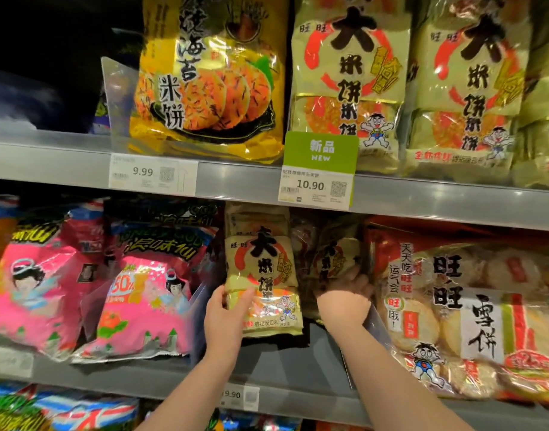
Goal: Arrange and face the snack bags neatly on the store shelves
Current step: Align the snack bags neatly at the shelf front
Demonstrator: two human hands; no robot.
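Holding what, the left hand (226,312)?

Its grip pinches the lower left edge of the beige rice-cracker bag (260,275), thumb on the front. That bag stands upright on the middle shelf (267,368).

And the right hand (344,303)?

Set deeper in, beside the clear divider (372,325), fingers at a second beige bag (335,259) behind. It is too dark there, so I cannot tell whether that grip is clenched.

Neighbours?

Pink bags (142,306) to the left, a red-and-white bag (453,306) to the right.
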